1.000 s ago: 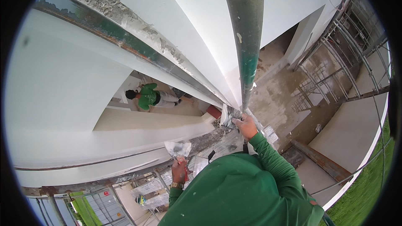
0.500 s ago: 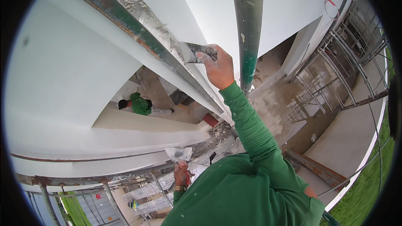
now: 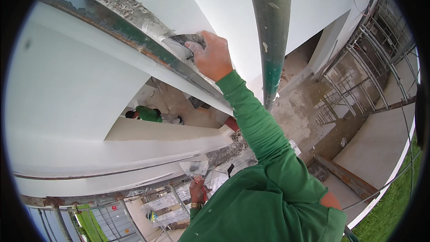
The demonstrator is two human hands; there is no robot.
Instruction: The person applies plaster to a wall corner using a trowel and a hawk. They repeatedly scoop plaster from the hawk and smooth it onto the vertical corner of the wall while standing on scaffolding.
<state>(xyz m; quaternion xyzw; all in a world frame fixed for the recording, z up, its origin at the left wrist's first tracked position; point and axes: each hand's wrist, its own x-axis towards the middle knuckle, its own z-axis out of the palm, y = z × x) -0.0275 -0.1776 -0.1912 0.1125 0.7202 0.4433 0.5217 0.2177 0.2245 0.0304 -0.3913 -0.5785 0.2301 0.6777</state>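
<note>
My green long sleeve [image 3: 262, 130] runs up from below, a patch of bare skin showing near the elbow. Low at centre, my left hand [image 3: 197, 191] is curled closed around the red handle of a wide putty knife [image 3: 194, 167]; the blade points away from me, flared and smeared with white and grey paste. A wristwatch [image 3: 197, 205] with a metallic band sits on that wrist.

Farther out, my right hand [image 3: 211, 56], dusted white, has its thumb and fingers pinched on a flat scraper [image 3: 177, 48], dark toward my grip and paler toward the edge. That scraper is at the lower end of a rough, crumbly strip [image 3: 130, 6] between smooth white wall faces; I cannot tell whether the edge touches it. Just left of the strip slants a rusty, green-and-grey metal beam [image 3: 112, 29]; to the right of my hand, apart from it, stands a paint-flecked green pipe [image 3: 271, 31].

Well below, through an opening, a co-worker in a green shirt [image 3: 148, 114] bends forward. Beyond, on the right, are metal scaffolding [image 3: 374, 62], a stained floor [image 3: 298, 107] and grass [image 3: 389, 210].
</note>
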